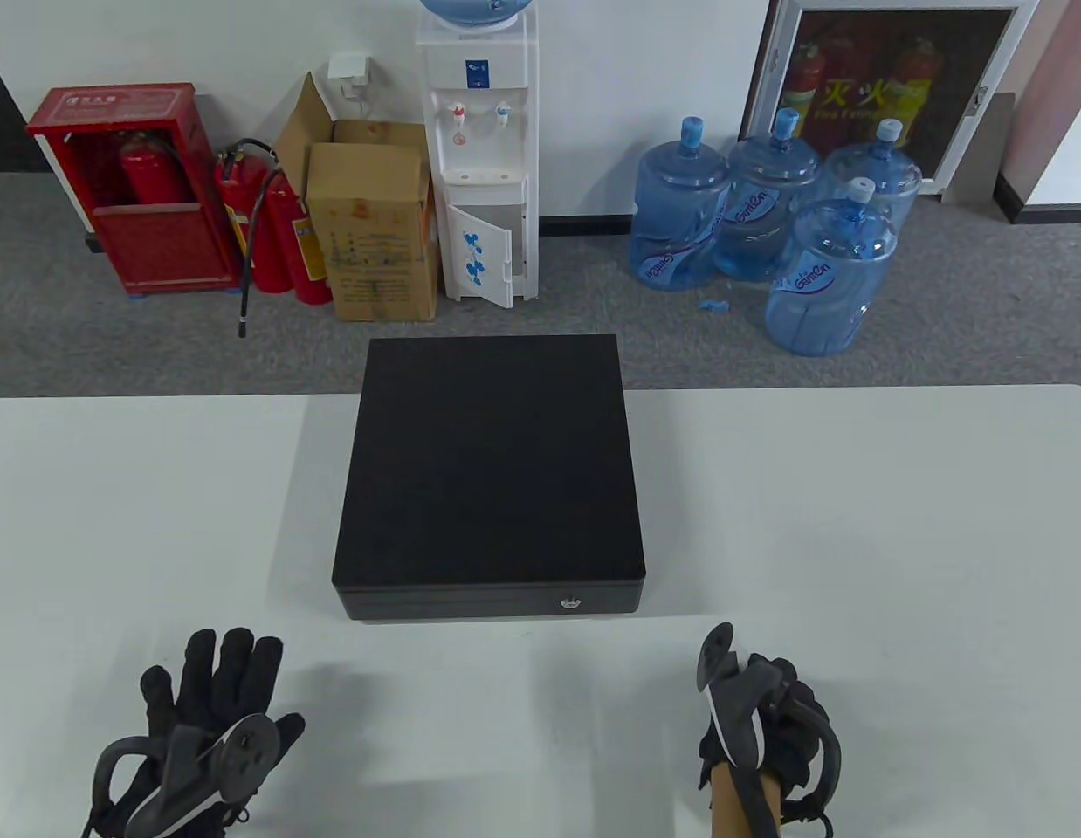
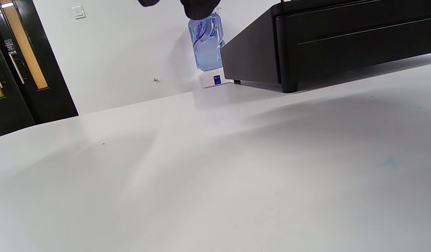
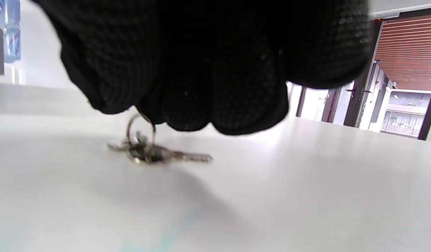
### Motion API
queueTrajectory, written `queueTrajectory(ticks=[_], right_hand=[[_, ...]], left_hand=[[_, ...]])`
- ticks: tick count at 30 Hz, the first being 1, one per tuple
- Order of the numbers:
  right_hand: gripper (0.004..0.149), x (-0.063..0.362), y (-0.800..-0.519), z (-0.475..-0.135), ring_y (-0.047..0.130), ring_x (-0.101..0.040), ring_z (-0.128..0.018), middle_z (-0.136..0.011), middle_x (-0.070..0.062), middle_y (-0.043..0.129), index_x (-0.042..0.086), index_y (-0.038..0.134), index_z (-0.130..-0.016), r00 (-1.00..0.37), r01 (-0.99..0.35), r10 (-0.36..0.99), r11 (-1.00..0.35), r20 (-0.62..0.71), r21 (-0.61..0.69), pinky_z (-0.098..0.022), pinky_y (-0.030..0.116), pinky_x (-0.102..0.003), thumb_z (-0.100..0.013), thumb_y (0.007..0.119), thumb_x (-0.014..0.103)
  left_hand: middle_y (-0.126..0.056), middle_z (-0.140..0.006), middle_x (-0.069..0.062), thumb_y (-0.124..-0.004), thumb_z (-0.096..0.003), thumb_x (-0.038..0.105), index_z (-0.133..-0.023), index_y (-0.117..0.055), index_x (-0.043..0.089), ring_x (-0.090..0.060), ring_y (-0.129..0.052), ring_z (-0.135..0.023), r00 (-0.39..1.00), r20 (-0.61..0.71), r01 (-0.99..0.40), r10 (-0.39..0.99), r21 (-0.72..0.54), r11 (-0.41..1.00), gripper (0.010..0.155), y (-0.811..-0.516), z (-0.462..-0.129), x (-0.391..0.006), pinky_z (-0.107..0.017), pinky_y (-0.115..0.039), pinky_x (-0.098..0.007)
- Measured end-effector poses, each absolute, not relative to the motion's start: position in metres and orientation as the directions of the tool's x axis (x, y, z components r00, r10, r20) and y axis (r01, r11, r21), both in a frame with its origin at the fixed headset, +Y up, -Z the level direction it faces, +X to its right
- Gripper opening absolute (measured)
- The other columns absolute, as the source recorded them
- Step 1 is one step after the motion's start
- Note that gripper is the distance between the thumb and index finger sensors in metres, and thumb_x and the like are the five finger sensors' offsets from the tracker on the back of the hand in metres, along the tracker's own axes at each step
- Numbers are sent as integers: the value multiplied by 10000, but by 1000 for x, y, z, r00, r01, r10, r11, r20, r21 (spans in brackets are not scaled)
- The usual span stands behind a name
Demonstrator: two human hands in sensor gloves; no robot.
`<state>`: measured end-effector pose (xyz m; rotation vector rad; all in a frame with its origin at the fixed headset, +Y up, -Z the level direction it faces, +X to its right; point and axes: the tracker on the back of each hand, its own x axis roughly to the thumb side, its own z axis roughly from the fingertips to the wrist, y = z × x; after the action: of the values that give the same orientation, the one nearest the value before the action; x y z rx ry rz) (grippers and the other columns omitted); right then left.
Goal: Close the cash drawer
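Observation:
The black cash drawer [image 1: 492, 463] sits at the middle of the white table [image 1: 855, 524], its drawer front flush with the case and a small lock [image 1: 571, 601] on the front. It also shows in the left wrist view [image 2: 341, 38]. My left hand [image 1: 217, 690] lies on the table in front of the drawer's left corner, fingers stretched out, holding nothing. My right hand [image 1: 767, 724] is curled into a fist to the front right of the drawer. In the right wrist view its fingers [image 3: 215, 63] hold the ring of a small bunch of keys [image 3: 149, 152] whose blades rest on the table.
Behind the table's far edge, on the floor, stand a water dispenser [image 1: 479, 157], several blue water jugs [image 1: 767, 218], a cardboard box [image 1: 375, 227] and red fire extinguishers [image 1: 270, 227]. Bare white tabletop lies to both sides of the drawer.

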<state>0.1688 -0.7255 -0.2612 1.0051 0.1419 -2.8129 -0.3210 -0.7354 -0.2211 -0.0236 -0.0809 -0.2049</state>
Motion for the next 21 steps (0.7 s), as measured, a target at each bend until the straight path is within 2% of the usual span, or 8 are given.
queueTrajectory(ticks=[4,6,13,17,21], right_hand=[[417,156,-711,-254,1063,-176,-451,-710,48,1024,324,945,-729,-799,198,-81,-971,-595,-133,-411,894,-420,-345,867,467],[433,149,-705,-251,1063,-185,-520,-762,66,1002,336,921,-758,-816,203,-67,-963,-574,-177,-446,889,-431,-368,816,493],[477,125,-689,-239,1015,-192,-733,-904,89,932,366,859,-830,-893,117,69,-919,-445,-377,-551,855,-460,-399,738,532],[529,111,-686,-234,901,-186,-906,-1020,97,826,384,804,-884,-935,40,120,-900,-334,-435,-641,795,-490,-400,699,570],[629,97,-690,-233,727,-198,-1042,-1123,88,670,393,700,-970,-960,-40,155,-900,-234,-433,-717,691,-534,-386,651,623]], left_hand=[[-321,-1305,-102,-443,-501,698,-1181,-175,300,-445,-263,-1202,976,84,204,-202,-13,979,832,-735,-221,-321,-759,-314,-748],[-322,-1305,-102,-443,-501,698,-1181,-175,300,-446,-264,-1202,975,84,205,-203,-12,979,832,-735,-221,-321,-759,-313,-748],[-322,-1304,-104,-444,-501,698,-1181,-176,300,-447,-263,-1201,976,82,201,-200,2,980,832,-734,-220,-321,-759,-313,-748],[-317,-1305,-102,-444,-501,698,-1181,-175,300,-447,-261,-1201,976,81,203,-203,6,979,832,-734,-220,-321,-759,-312,-748],[-318,-1305,-103,-444,-500,698,-1181,-177,300,-446,-261,-1201,974,80,210,-210,14,978,833,-733,-220,-321,-759,-312,-749]])
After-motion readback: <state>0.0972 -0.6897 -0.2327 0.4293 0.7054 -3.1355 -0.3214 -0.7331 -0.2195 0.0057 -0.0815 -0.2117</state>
